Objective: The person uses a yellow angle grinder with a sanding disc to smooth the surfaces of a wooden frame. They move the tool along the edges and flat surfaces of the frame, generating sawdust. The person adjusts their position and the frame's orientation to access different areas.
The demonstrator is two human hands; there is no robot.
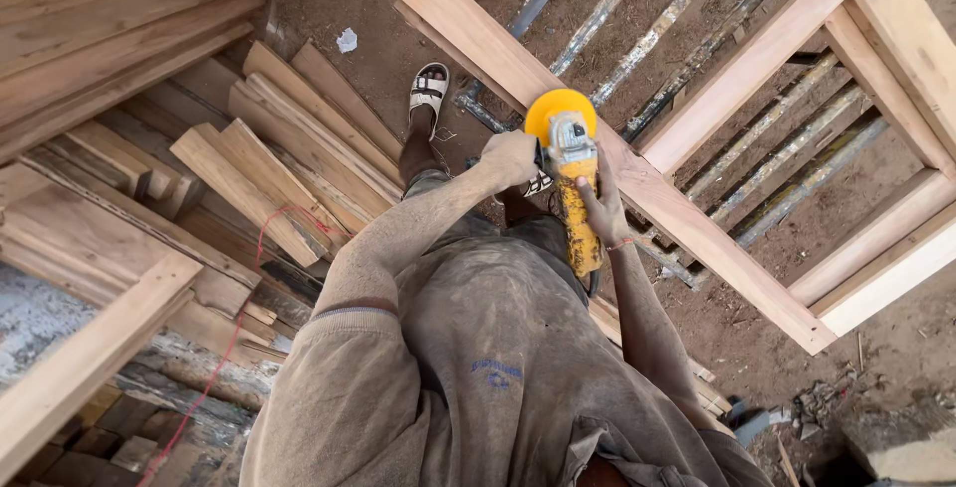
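I look straight down my dusty shirt at a yellow angle grinder [571,173] with a round yellow guard. Its head rests on the long side rail of a pale wooden frame [697,228] that runs diagonally across the ground. My left hand [508,156] is closed on the grinder's side handle near the head. My right hand [601,210] grips the grinder's yellow body from the right, a thin band at its wrist. My foot in a white sandal [429,89] stands on the dirt beside the rail.
Stacked wooden planks [269,163] fill the left side, with a red cord [249,298] running over them. Several metal pipes [687,59] lie on the dirt under the frame. Scraps and debris [807,412] sit at lower right.
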